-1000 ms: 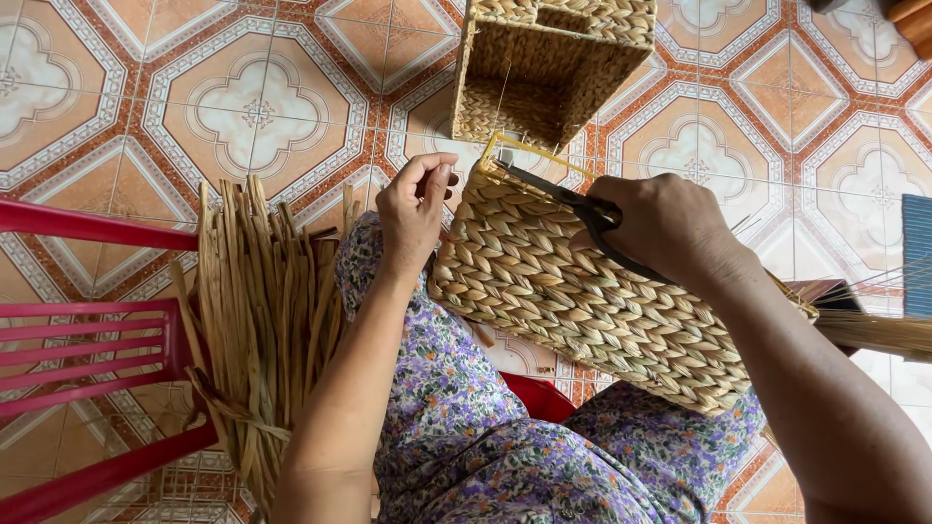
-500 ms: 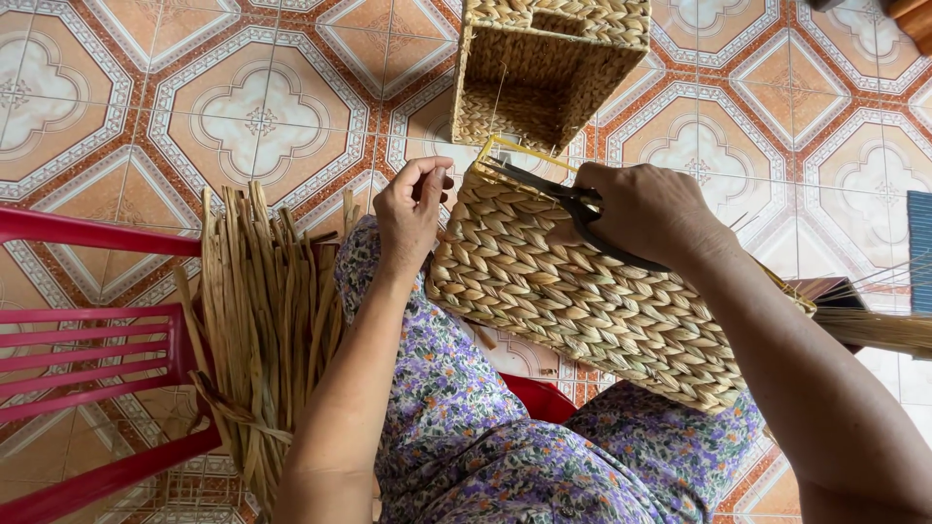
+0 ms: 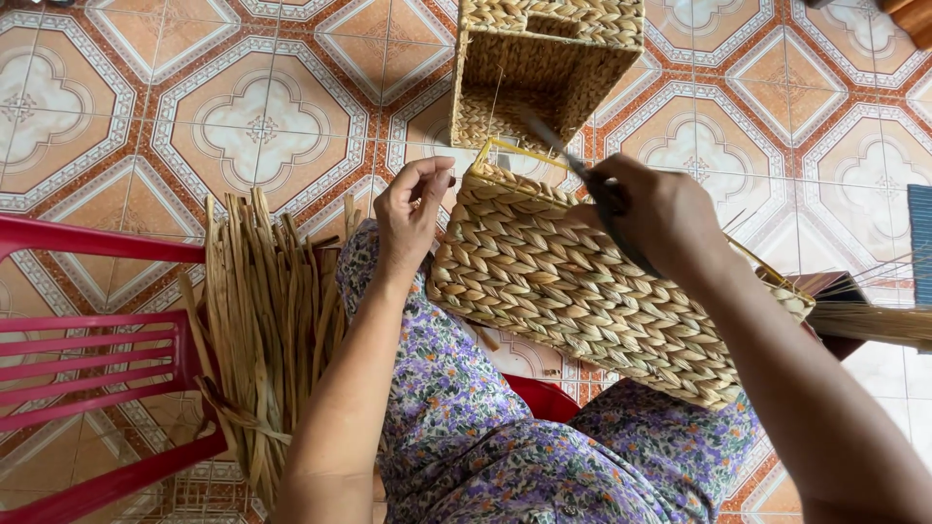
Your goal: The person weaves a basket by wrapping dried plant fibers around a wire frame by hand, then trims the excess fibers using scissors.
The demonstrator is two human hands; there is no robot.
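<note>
Patterned orange-and-white tile floor (image 3: 233,136) under us, seated, purple floral dress (image 3: 466,427) over our knees.

Woven basket (image 3: 582,291) lies tilted across our lap, near centre, open mouth pointing far-left, yellow frame wire (image 3: 510,147) showing at the rim. Second, finished-looking woven basket (image 3: 544,68) sits on the floor just beyond it, far centre.

Left hand (image 3: 413,209) is up at the near-left rim corner, thumb and fingertips pinched together; looks like a thin strand end between them, but too small to confirm. Right hand (image 3: 660,213) is clenched around scissors (image 3: 573,160), blades pointing far-left over the rim, just above the weave. Can't tell whether the blades are parted.

Bundle of dried reed strips (image 3: 267,320) stands at left, leaning beside our knee, tied low. Red plastic chair (image 3: 87,340) further left, touching the bundle. Broom bristles (image 3: 864,320) poke in from the right edge.

Handling judgement: basket looks light, walls semi-stiff thanks to the inner frame, braid itself soft and rough enough to grip without slipping. Best hold is the rim where the frame backs it; squeezing mid-wall would likely flex the braid. Loose fibre ends look brittle, so pinch them close to the weave.
</note>
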